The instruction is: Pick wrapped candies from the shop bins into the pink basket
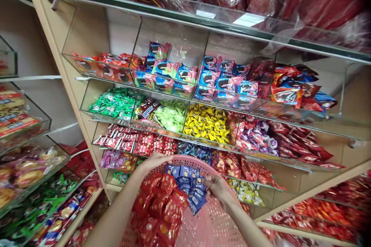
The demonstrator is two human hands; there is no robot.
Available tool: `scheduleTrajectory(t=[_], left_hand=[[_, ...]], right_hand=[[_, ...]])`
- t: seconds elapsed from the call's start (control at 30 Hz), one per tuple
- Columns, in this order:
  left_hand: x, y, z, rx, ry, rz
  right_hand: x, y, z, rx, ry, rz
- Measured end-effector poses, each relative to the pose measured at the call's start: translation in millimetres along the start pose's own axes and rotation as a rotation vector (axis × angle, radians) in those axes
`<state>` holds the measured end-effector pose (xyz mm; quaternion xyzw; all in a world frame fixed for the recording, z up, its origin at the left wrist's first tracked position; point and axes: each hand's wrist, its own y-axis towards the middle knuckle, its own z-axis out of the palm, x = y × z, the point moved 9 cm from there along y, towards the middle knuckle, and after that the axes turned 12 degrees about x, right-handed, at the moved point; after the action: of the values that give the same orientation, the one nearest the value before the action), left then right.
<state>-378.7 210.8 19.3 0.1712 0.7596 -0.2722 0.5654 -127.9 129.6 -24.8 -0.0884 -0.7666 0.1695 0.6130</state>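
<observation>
Basket (216, 224) tilts before the shelves (53, 46), the left hand (155, 162) grasping its far rim, probably for steadiness, while the right hand's (216, 189) bent fingers meet blue packets (189, 185) beside red packets (160, 208) inside, whether pinching one I cannot tell.

Yellow sweets (207, 125) beside pale-green sweets (173, 116)

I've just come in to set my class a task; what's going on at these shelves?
A person's left hand holds a pink basket by its rim. The right hand is at the edge of some blue packets inside, beside red packets. Beyond, yellow-wrapped sweets sit among other wrapped goods.
</observation>
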Motion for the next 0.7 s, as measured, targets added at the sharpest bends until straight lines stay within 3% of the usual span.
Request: scheduleTrajectory(t=[0.13,0.3,0.53,0.7], left_hand=[[1,2,-0.3,-0.001,-0.035,0.012],[1,2,0.4,0.013,-0.042,0.003],[2,3,-2.7,-0.009,-0.017,-0.01],[-3,1,-4.1,-0.031,-0.01,0.02]], right_hand=[[-2,7,1,-0.035,-0.043,-0.017],[7,9,-8,-0.157,-0.229,-0.181],[56,0,-34,-0.341,-0.593,-0.341],[85,37,-51,-0.421,-0.65,-0.397]])
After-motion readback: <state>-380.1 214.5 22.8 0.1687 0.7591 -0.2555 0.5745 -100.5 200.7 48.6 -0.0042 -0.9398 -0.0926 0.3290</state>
